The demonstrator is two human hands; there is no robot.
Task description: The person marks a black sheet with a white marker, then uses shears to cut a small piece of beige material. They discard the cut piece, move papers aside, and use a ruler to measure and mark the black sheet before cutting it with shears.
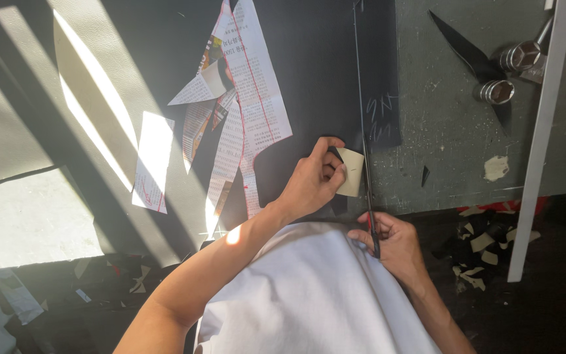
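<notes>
On black cloth (316, 59), near edge: left hand (310, 183) pinching tan card (352, 172); right hand (388, 241) closed around thin rod (363, 131) just right of the card. Risk: my grip slackens, rod swings, card shifts off the cloth.

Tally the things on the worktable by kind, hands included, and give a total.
Bare hands: 2, left hand and right hand
Small cream card piece: 1, held by the left hand
Long thin dark rod: 1, gripped by the right hand
Black fabric sheet: 1
Round metal weights: 2
Long white straight ruler: 1
Total: 8
</notes>
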